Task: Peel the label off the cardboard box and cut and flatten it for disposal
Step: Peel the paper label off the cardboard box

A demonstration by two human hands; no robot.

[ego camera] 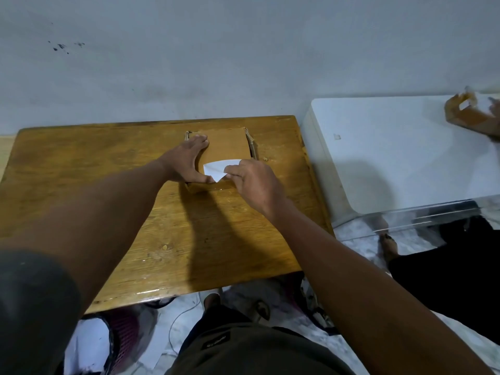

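Observation:
A small brown cardboard box [228, 144] sits on the wooden table [108, 171] near its far edge. A white label [219, 168] lies on the box top, its near-left corner lifted and folded back. My left hand [186, 162] lies flat on the left part of the box, fingers straight, thumb along the near edge. My right hand [253, 182] pinches the lifted part of the label between thumb and fingers.
A white appliance top [392, 147] stands right of the table. On its far right another person's hand [496, 117] holds a second cardboard piece [465, 115]. Below are my legs, cables and a marbled floor. A grey wall rises behind the table.

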